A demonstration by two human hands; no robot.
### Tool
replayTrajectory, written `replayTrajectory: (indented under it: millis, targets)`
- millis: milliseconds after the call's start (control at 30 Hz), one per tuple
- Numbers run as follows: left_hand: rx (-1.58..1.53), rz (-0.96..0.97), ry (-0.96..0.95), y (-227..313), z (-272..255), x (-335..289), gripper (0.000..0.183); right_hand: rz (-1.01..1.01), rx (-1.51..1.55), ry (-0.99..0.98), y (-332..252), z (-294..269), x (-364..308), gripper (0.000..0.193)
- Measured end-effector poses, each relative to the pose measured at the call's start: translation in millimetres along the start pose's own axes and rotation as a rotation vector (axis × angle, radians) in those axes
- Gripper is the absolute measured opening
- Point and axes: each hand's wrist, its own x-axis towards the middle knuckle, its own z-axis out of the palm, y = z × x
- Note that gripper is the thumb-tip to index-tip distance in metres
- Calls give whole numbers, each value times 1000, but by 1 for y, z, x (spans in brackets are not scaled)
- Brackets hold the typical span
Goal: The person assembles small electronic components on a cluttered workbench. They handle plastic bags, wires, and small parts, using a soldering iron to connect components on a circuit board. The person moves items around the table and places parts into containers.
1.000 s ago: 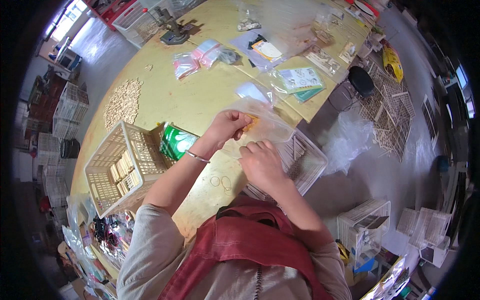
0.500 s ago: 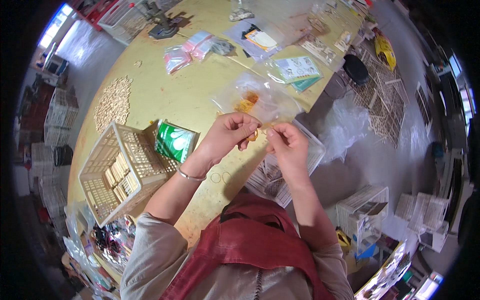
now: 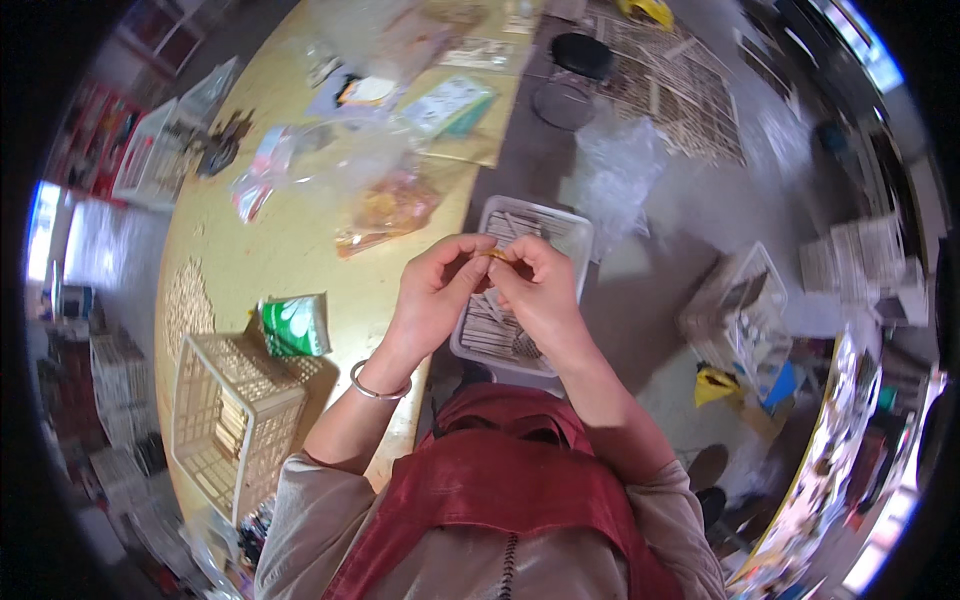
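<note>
Left hand [image 3: 437,292], right hand [image 3: 538,288]: pinching a yellow piece [image 3: 497,254]
White basket [image 3: 587,238]: beneath (past the edge of the surface [image 3: 362,285])
Floor [image 3: 640,300]: between basket and crate [image 3: 716,287]

Likely a workshop, though blurred: 1 yellow worktable [image 3: 300,245], heaped small pieces [image 3: 188,305], plastic crate [image 3: 268,440].

Yellow table [image 3: 375,285]: green-and-white packet [image 3: 291,328] just beside cream perforated plastic crate [image 3: 268,425], wooden strips [image 3: 230,428] inside | heap of small wooden pieces [image 3: 187,303], left edge | Floor [image 3: 640,265]: black round stool seat [image 3: 581,57]; crumpled clear plastic [image 3: 618,165]; pale slatted panels [image 3: 680,90], upper right; white plastic crate [image 3: 714,299], right
</note>
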Motion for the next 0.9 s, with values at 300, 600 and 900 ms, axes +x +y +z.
replayTrajectory:
  millis: [300,600,900]
  targets:
    - [113,-51,-185,-50,252,-43,18,6,355,244,33,-223,-154,12]
    - [-18,-173,-883,-117,588,-127,22,-286,-4,1172,56,-461,-390,15]
    - [-4,-681,-1399,-163,790,-203,27,-148,575,1453,89,-537,-577,14]
